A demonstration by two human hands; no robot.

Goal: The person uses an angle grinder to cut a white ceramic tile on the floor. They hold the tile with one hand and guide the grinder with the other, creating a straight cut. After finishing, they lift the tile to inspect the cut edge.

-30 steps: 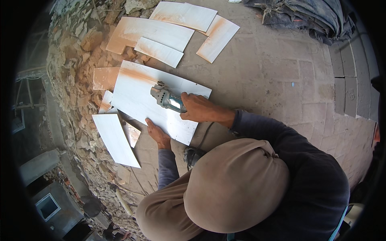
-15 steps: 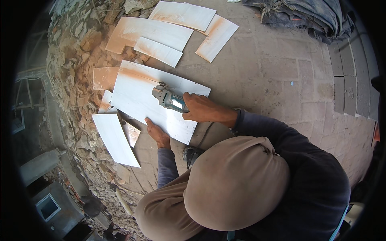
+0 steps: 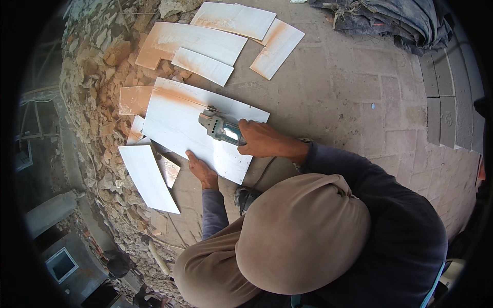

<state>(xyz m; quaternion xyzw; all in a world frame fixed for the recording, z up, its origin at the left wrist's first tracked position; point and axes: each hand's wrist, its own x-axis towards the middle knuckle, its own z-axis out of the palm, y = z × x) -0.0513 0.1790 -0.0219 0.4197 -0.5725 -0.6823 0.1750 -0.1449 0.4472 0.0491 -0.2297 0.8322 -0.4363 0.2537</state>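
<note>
My right hand [image 3: 261, 138] is wrapped round the body of a teal and grey angle grinder [image 3: 224, 130]. The grinder's head rests over a large white tile [image 3: 177, 120], its disc at a thin cut line that runs along the tile's far side. Orange dust lies along that line, thickest toward the left end. My left hand [image 3: 202, 171] grips the tile's near edge, thumb on top and the other fingers mostly hidden beneath. A narrow white tile piece [image 3: 149, 177] lies just left of that hand, partly over smaller offcuts [image 3: 168, 170].
Several cut white tiles [image 3: 205, 40] lie beyond, dusted orange. Broken rubble [image 3: 102, 82] is heaped along the left. Grey blocks [image 3: 440, 97] are stacked at the right, near a dark bundled sheet [image 3: 395, 20]. A cable [image 3: 264, 172] trails from the grinder past my shoe [image 3: 245, 198].
The grinder and my right hand have slid slightly to the right along the cut line. My left hand stays on the tile's near edge.
</note>
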